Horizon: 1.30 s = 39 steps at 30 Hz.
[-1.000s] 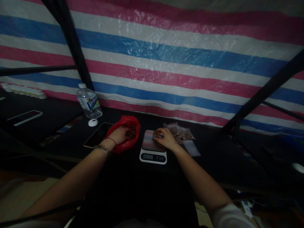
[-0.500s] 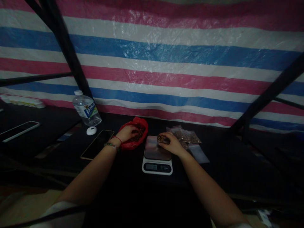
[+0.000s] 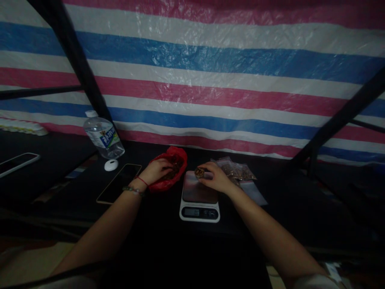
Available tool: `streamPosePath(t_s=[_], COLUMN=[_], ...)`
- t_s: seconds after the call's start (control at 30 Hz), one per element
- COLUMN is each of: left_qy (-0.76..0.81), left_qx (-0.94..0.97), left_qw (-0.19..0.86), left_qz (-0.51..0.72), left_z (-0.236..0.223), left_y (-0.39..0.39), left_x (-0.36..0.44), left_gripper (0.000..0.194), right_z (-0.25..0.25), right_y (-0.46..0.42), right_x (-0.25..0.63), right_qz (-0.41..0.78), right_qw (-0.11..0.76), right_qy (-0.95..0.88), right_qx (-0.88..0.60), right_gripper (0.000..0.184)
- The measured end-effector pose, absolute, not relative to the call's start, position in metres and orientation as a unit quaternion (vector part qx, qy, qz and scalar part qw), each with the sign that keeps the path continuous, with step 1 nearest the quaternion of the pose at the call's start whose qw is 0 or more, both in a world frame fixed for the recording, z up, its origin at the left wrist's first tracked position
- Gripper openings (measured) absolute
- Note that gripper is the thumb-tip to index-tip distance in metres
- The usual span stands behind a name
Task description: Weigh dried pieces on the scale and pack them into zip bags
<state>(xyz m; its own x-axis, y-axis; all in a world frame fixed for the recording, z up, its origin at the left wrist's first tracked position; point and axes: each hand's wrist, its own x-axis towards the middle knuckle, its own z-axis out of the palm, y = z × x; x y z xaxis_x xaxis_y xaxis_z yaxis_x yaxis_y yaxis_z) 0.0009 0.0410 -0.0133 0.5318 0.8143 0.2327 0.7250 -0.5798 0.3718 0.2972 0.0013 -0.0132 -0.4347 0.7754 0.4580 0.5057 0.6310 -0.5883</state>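
There's the bottle, white characters on its label, too blurred; on the scale, faint digits, unreadable!

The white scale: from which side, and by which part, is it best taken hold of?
Probably the scale is best held at both ends of its front section, coming from the near side. That section juts toward the person beyond the flat plate. The right hand is over the plate with a small round item, and the red bag lies close on the left.
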Motion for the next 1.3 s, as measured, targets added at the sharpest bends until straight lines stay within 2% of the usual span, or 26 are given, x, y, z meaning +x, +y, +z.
streamPosePath(t_s=[0.13, 0.27, 0.5, 0.6, 0.83, 1.3], left_qy=[0.447, 0.434, 0.259, 0.228, 0.219, 0.202], left_qx=[0.866, 0.870, 0.941, 0.949, 0.932, 0.911], left_qw=[0.089, 0.046, 0.079, 0.096, 0.114, 0.157], left_qz=[0.204, 0.229, 0.203, 0.195, 0.265, 0.324], left_z=[-0.010, 0.011, 0.052, 0.047, 0.017, 0.003], left_y=[0.039, 0.026, 0.014, 0.022, 0.027, 0.027], left_x=[-0.004, 0.002, 0.084, 0.103, 0.100, 0.096], left_gripper=[0.025, 0.027, 0.026, 0.024, 0.024, 0.029], right_z=[-0.015, -0.026, -0.029, -0.029, -0.029, -0.028], right_y=[0.003, -0.003, -0.006, -0.005, -0.006, -0.007], right_x=[0.295, 0.298, 0.301, 0.302, 0.302, 0.297], right_qz=[0.188, 0.207, 0.205, 0.210, 0.203, 0.198], right_qw=[0.371, 0.377, 0.384, 0.390, 0.388, 0.386], right_qy=[-0.819, -0.807, -0.795, -0.785, -0.779, -0.782], right_qx=[-0.395, -0.405, -0.422, -0.433, -0.449, -0.448], right_gripper=[0.044, 0.042, 0.043, 0.042, 0.041, 0.036])
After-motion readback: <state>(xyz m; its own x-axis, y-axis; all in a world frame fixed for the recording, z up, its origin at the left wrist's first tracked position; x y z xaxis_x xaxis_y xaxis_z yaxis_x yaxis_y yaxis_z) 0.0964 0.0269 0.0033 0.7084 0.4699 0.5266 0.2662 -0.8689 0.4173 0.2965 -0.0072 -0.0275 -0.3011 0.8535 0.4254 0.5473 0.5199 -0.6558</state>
